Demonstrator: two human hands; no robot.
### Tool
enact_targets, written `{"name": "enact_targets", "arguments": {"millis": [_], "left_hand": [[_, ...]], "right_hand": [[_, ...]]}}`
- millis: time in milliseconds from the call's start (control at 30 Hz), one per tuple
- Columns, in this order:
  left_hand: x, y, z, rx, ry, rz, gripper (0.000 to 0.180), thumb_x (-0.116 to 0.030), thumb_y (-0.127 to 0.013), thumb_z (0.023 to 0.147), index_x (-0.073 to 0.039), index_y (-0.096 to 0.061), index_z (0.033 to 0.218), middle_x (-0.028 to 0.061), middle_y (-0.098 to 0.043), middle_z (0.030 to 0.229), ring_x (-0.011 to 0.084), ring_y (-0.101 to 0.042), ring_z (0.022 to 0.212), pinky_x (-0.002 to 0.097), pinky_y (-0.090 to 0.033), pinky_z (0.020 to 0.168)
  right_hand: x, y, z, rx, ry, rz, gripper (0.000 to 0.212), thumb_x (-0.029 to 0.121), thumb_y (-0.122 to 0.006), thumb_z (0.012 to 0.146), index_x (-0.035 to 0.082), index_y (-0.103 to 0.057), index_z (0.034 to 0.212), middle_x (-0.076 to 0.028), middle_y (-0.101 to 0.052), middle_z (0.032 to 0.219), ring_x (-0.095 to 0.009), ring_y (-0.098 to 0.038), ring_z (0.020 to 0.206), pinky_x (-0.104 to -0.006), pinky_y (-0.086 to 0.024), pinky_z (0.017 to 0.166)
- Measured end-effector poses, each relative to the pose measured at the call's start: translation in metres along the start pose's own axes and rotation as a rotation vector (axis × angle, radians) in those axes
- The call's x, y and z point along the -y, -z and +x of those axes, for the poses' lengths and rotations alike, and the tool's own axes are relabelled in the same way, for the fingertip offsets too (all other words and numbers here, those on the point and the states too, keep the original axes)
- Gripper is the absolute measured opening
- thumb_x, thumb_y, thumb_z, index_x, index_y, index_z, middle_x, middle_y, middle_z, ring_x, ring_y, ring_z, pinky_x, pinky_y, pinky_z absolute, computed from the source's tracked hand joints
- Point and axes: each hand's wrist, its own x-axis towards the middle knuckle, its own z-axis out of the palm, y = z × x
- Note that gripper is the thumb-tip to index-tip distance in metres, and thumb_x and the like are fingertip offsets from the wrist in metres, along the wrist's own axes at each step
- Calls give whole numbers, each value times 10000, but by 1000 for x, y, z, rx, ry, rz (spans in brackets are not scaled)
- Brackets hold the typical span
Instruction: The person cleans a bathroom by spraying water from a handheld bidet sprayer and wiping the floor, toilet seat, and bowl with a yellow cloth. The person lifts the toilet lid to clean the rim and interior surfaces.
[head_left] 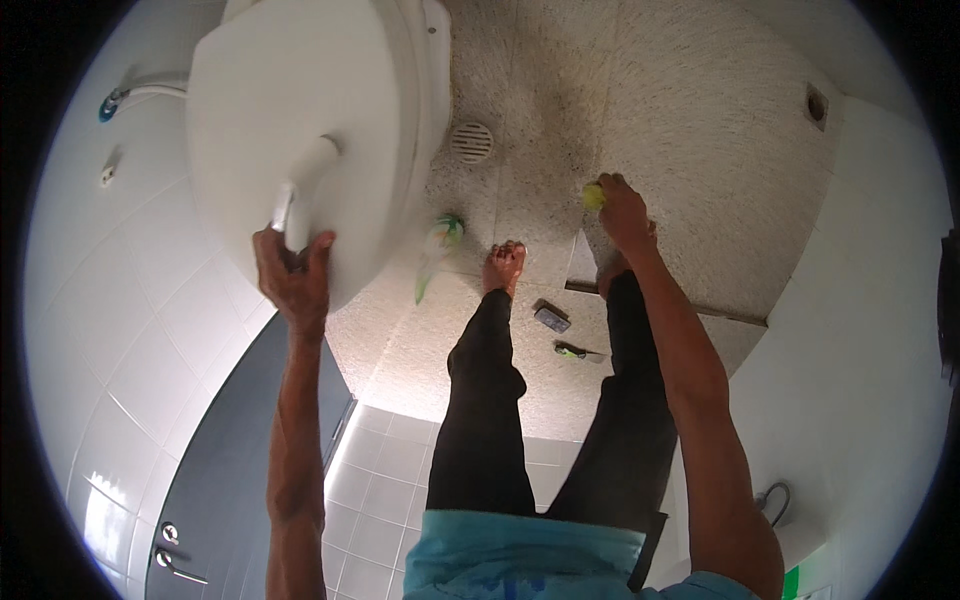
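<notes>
Yellow-green, rounded sponge (594, 197) sits pinched in your right hand (626, 214); your left hand (292, 275) holds a bent, white-and-silver handle (311, 174), maybe for balance.

From here I can't make out what the soft-looking yellow-green lump (594, 196) is — the bare right hand (626, 217) covers part of it. That same hand and wrist hide most of the bare right foot (610, 270). The bare left hand (297, 285) blocks the lower end of the curved white tube with a silvery tip (312, 167), and how its fingers close there is unclear. The pale, green-marked bottle (446, 234) is blurred; the small grey rectangular block (551, 318) is too small to name. The large glossy white rounded fixture (290, 80) runs off the upper edge.
</notes>
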Motion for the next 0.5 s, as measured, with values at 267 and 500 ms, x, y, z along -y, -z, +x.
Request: {"name": "enact_targets", "arguments": {"millis": [267,500], "left_hand": [[14,2,-15,45,193,-104,611,-181,-789,869,58,-490,1346,156,-559,1214,236,-594,1097,372,-523,909],[17,-1,-22,13,183,-268,565,-174,-711,924,72,-457,1365,174,-571,1301,245,-575,1176,402,-460,1037]], "right_hand": [[5,-86,39,28,289,-259,317,112,-581,882,30,-606,1188,-184,-570,1236,-375,-577,1169,-485,-510,971],[21,-167,23,7,457,-325,529,187,-616,897,68,-498,1398,-215,-317,1557,-446,-360,1384,-580,-300,1168]]}}
